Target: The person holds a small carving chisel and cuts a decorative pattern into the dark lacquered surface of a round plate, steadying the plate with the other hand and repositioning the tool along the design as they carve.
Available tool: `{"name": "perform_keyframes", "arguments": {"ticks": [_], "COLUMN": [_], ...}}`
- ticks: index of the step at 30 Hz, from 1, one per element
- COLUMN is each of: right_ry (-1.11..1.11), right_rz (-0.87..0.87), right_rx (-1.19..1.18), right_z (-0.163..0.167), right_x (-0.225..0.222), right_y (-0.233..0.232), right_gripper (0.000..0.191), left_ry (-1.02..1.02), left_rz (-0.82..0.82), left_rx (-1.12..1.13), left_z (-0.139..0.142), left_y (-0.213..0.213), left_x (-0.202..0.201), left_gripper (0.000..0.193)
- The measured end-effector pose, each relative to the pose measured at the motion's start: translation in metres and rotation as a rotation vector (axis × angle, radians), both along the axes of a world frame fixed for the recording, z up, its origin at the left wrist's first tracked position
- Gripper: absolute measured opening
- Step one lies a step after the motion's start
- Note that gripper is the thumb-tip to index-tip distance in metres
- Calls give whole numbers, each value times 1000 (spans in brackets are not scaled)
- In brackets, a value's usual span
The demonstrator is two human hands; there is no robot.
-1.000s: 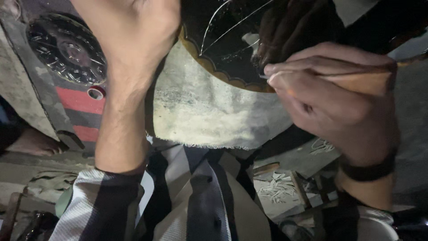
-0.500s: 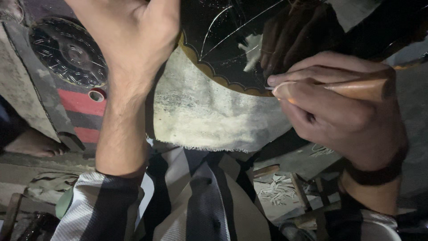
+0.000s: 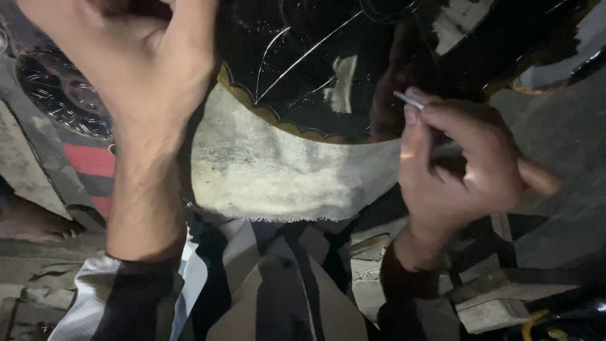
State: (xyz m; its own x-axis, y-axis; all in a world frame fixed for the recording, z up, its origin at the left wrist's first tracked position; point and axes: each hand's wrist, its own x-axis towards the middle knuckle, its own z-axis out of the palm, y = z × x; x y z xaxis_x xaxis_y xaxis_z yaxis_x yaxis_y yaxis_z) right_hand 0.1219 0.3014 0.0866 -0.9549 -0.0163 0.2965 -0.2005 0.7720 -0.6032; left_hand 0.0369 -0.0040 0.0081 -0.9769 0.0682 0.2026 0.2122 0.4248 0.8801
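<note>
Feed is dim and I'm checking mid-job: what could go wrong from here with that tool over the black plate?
The right hand holds the thin tool near the glossy black plate; a slip could mar the scratched lines. The left hand grips only the plate's edge, so it may shift on the pale cloth. Dim light hides the tip.

We find no packages, labels, signs or screens here; nothing boxed, wrapped, tagged or lit up shows anywhere in the head view; no printed panel stands on the floor or at the edges; the dim corners are too dark for us to tell more.
</note>
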Motion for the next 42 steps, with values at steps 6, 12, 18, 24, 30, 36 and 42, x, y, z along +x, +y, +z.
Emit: {"name": "perform_keyframes", "arguments": {"ticks": [6,12,18,24,30,36,42], "right_ry": [57,110,11,-53,-83,-45,-81], "right_rz": [-34,-58,-64,-117,-173,-234,-272], "right_rx": [8,96,54,25,102,105,35], "right_z": [-6,-7,-6,8,11,6,4], "right_x": [-7,-14,-8,-5,0,8,14], "right_y": [-15,-25,-25,-29,-37,-43,-49], "right_gripper": [13,13,12,12,13,12,12], "left_ry": [26,17,55,60,38,17,79], "left_rz": [-57,-33,-23,41,2,39,39], "left_rx": [59,117,83,63,26,84,78], "left_z": [-6,-11,-15,-13,-15,-20,-20], "left_y": [-1,1,-1,1,-3,0,1], "left_x": [-14,-14,-14,-7,-6,-3,-8], "left_gripper": [24,25,36,44,39,41,46]}}
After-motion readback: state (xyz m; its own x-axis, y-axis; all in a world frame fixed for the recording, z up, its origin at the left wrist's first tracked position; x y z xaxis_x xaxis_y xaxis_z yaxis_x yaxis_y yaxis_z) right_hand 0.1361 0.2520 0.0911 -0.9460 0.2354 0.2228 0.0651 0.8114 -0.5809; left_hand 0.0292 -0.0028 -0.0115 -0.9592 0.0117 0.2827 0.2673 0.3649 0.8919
